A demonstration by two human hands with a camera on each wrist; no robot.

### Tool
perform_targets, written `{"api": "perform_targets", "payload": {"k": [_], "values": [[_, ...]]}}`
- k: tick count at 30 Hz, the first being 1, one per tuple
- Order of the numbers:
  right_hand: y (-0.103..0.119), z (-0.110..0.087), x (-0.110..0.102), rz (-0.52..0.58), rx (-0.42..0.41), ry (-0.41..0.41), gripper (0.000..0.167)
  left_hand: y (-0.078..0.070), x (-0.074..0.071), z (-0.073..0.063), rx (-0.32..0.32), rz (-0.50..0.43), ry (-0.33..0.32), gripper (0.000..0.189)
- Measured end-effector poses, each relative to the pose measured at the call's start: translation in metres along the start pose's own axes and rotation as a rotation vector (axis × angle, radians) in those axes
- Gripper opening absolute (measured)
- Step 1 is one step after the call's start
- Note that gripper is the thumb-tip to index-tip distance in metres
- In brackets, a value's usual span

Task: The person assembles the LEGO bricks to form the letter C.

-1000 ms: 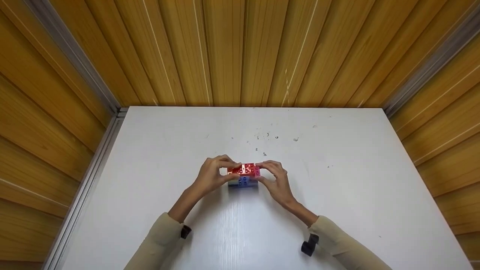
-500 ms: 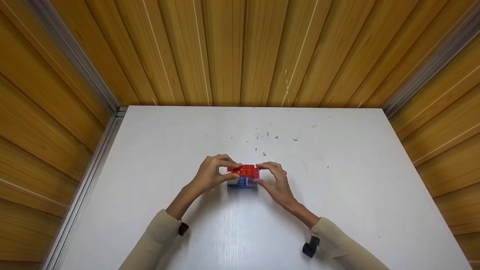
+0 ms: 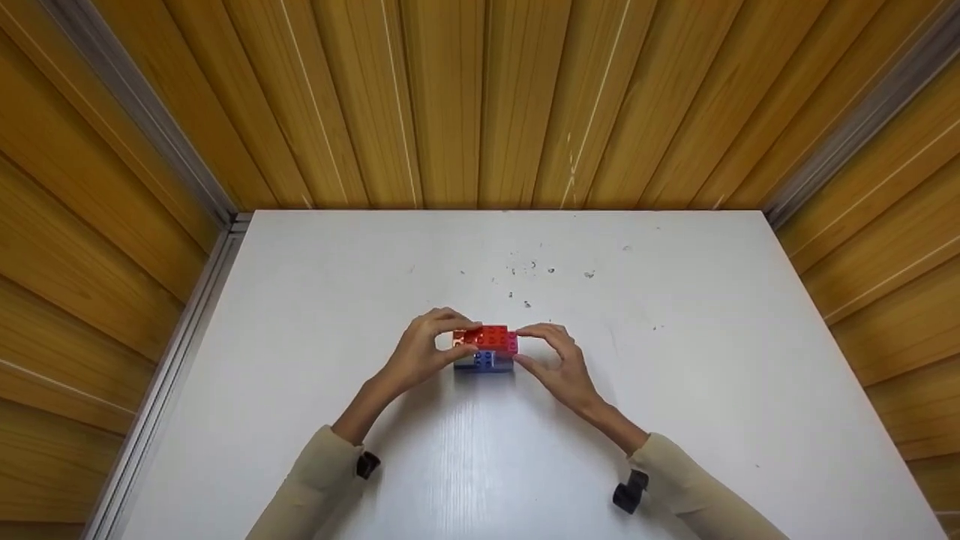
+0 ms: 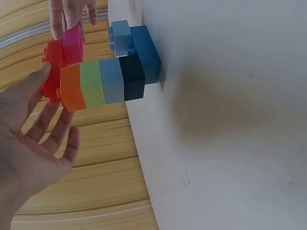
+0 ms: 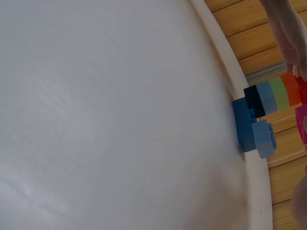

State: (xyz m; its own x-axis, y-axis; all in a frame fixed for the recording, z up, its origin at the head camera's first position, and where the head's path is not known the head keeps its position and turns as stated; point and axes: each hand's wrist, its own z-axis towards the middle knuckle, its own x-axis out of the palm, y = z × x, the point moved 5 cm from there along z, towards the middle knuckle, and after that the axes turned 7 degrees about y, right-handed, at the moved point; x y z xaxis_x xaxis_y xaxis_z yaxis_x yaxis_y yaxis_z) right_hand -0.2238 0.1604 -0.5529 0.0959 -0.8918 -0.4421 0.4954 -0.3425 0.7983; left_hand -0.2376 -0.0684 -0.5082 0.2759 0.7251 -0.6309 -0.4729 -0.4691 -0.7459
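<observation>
A small toy-brick structure stands on the table. Its blue base brick (image 4: 149, 60) carries a column of dark (image 4: 133, 79), light blue (image 4: 112, 81), green (image 4: 92, 84) and orange (image 4: 73, 87) bricks. A red brick (image 3: 493, 337) crosses the column's top, and a pink brick (image 4: 73, 48) sits under its right end. Below the pink brick, with a gap between, a light blue brick (image 4: 122, 35) sits on the base. My left hand (image 3: 416, 358) pinches the red brick's left part between thumb and fingers. My right hand (image 3: 566, 369) has thumb and fingertips at the pink brick's outer end.
The white table (image 3: 337, 285) has dark scuff marks beyond the structure. Wood-patterned panels (image 3: 450, 105) enclose the back and sides. A metal rail (image 3: 202, 307) runs along the left edge. Black wrist devices (image 3: 630, 491) hang by both sleeves.
My right hand's fingertips have eased slightly outward along the pink brick. My left hand keeps its pinch on the red brick, and the structure stays in about the same place.
</observation>
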Motion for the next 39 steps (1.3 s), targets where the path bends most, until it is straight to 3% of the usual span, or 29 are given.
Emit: {"api": "perform_targets", "payload": {"k": [5, 11, 15, 19, 24, 39], "values": [[0.004, -0.004, 0.001, -0.019, -0.050, 0.001, 0.039, 0.009, 0.000, -0.015, 0.038, 0.030, -0.048, 0.054], [0.007, -0.012, 0.009, -0.042, -0.096, 0.090, 0.048, 0.029, -0.003, -0.045, -0.011, -0.124, -0.181, 0.044], [0.005, -0.014, 0.013, -0.040, -0.120, 0.138, 0.054, 0.036, 0.001, -0.056, -0.021, -0.192, -0.179, 0.039], [0.004, -0.014, 0.016, -0.056, -0.146, 0.147, 0.058, 0.037, 0.007, -0.056, 0.007, -0.185, -0.137, 0.047], [0.002, -0.014, 0.018, -0.052, -0.129, 0.168, 0.064, 0.035, 0.014, -0.055, 0.024, -0.087, -0.112, 0.062], [-0.015, 0.018, 0.018, -0.132, -0.071, 0.262, 0.090, 0.046, 0.018, -0.027, -0.052, -0.002, -0.054, 0.089]]}}
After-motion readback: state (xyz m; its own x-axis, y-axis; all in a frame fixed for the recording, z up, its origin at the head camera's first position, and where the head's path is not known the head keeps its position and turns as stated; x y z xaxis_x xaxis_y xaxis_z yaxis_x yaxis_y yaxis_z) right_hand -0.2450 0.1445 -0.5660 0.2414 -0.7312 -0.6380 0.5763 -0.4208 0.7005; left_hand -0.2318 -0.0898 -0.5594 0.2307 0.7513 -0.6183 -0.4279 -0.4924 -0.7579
